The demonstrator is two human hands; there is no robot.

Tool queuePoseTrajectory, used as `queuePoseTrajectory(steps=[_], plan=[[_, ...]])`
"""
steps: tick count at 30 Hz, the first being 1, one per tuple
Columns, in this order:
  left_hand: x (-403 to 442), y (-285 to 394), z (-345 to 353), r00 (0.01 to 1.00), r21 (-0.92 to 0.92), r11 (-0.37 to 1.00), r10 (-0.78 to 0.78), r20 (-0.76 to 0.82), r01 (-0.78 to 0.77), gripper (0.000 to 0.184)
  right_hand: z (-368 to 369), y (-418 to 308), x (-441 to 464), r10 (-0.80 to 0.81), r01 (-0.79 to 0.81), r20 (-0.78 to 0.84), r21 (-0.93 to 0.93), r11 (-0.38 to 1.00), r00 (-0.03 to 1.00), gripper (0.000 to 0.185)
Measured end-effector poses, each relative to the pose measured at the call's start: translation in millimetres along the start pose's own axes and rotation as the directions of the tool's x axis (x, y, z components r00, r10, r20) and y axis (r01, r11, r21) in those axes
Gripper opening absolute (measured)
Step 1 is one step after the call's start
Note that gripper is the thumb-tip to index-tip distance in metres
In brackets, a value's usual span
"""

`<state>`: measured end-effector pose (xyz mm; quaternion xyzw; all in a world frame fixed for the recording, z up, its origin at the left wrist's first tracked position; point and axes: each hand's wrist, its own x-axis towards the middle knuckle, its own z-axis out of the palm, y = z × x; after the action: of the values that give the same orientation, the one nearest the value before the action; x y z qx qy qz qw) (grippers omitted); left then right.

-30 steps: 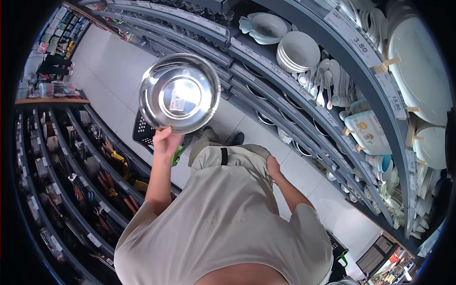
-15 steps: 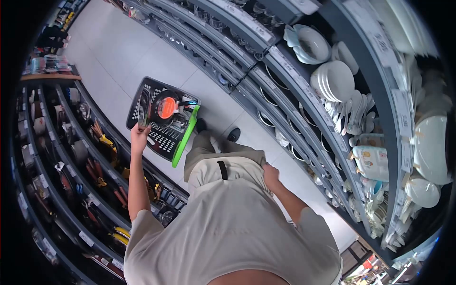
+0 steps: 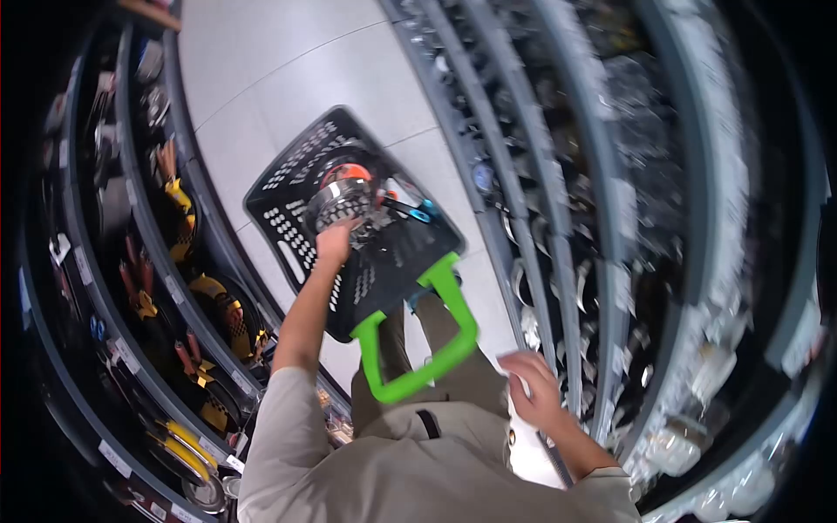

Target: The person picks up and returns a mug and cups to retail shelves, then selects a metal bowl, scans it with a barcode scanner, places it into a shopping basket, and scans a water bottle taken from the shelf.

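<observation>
My left hand reaches into the black shopping basket, closed on the near edge of a round, shiny glass lid. Part of a pan with an orange label shows behind the lid. A black handle with a blue end lies to the right, among clear-wrapped items too blurred to name. The basket's bright green handle extends toward my body. Off to its right, my right hand is empty, with thumb and fingers apart.
Shelves with pans, yellow-labelled goods and tools run close along the left. On the right, long shelves carry glassware and wrapped goods, blurred. A pale tiled floor runs between them.
The basket appears closer, its green handle now toward me. My left hand has moved the lid from the basket's side over the pan. My right hand has left my hip and opened.
</observation>
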<state>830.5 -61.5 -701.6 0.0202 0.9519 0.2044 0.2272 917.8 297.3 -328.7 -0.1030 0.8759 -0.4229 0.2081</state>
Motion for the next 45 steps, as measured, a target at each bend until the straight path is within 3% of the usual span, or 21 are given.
queuePoseTrajectory(steps=[1, 3, 5, 13, 15, 18, 22, 26, 29, 32, 35, 36, 39, 41, 43, 45], plan=[[18.4, -19.9, 23.7, 0.998, 0.023, 0.999, 0.033, -0.062, -0.032, 0.045, 23.8, 13.2, 13.4, -0.100, 0.123, -0.133, 0.177, 0.976, 0.986, 0.039], [48.3, -42.7, 53.3, 0.998, 0.053, 0.998, 0.020, -0.056, -0.017, 0.039, 54.7, 11.5, 60.0, -0.272, 0.270, 0.114, 0.027, 0.962, 0.956, 0.035], [73.4, -57.7, 73.8, 0.999, 0.054, 0.998, -0.030, -0.036, 0.032, 0.037, 81.5, 13.9, 73.9, -0.367, 0.386, 0.142, -0.147, 0.911, 0.919, 0.029], [122.4, -81.3, 138.7, 0.988, 0.059, 0.988, -0.140, -0.060, 0.143, 0.038, 90.3, 29.8, 73.4, -0.309, 0.309, 0.022, -0.153, 0.939, 0.951, 0.020], [126.1, -77.6, 148.7, 0.976, -0.009, 0.979, -0.202, -0.086, 0.202, 0.050, 93.0, 32.1, 71.5, -0.305, 0.301, -0.004, -0.144, 0.943, 0.952, 0.020], [135.3, -78.1, 149.2, 0.967, -0.095, 0.964, -0.253, -0.026, 0.249, 0.053, 90.8, 32.0, 74.2, -0.286, 0.285, 0.016, -0.148, 0.947, 0.958, 0.020], [145.3, -97.8, 167.0, 0.984, -0.138, 0.979, -0.162, -0.078, 0.151, 0.052, 94.1, 33.7, 68.3, -0.258, 0.254, -0.012, -0.136, 0.957, 0.966, 0.020], [145.2, -94.2, 163.6, 0.974, -0.210, 0.963, -0.195, -0.113, 0.168, 0.041, 94.6, 31.5, 72.5, -0.266, 0.259, -0.026, -0.148, 0.954, 0.964, 0.020], [144.8, -90.9, 152.8, 0.979, -0.244, 0.951, -0.201, -0.028, 0.188, 0.043, 96.1, 33.9, 71.6, -0.295, 0.285, -0.055, -0.147, 0.947, 0.954, 0.021], [143.2, -91.0, 145.1, 0.965, -0.198, 0.962, -0.220, -0.144, 0.190, 0.048, 95.5, 33.8, 76.1, -0.345, 0.328, -0.070, -0.183, 0.927, 0.936, 0.023], [131.5, -75.3, 113.3, 0.891, -0.486, 0.830, -0.409, -0.195, 0.275, 0.039, 98.0, 29.8, 76.0, -0.327, 0.303, -0.110, -0.189, 0.934, 0.939, 0.018], [122.7, -64.4, 101.7, 0.857, -0.498, 0.839, -0.409, -0.312, 0.220, 0.036, 97.6, 27.2, 77.1, -0.319, 0.295, -0.115, -0.189, 0.937, 0.941, 0.017], [76.9, -27.1, 40.0, 0.879, -0.617, 0.777, -0.377, -0.291, 0.129, 0.041, 97.7, 24.8, 72.7, -0.291, 0.264, -0.117, -0.204, 0.943, 0.950, 0.019], [31.9, 20.4, -28.5, 0.944, -0.807, 0.552, -0.328, 0.021, 0.209, 0.050, 89.6, 14.6, 81.4, -0.296, 0.277, -0.103, -0.164, 0.947, 0.950, 0.009], [-14.7, 59.1, -68.6, 0.985, -0.833, 0.529, -0.136, 0.106, 0.163, 0.055, 87.7, 12.6, 76.8, -0.286, 0.269, -0.079, -0.173, 0.948, 0.955, 0.008], [-66.2, 101.5, -109.8, 0.962, -0.848, 0.489, 0.057, 0.266, 0.205, 0.050, 85.1, 12.5, 73.7, -0.304, 0.290, -0.050, -0.187, 0.939, 0.951, 0.009]])
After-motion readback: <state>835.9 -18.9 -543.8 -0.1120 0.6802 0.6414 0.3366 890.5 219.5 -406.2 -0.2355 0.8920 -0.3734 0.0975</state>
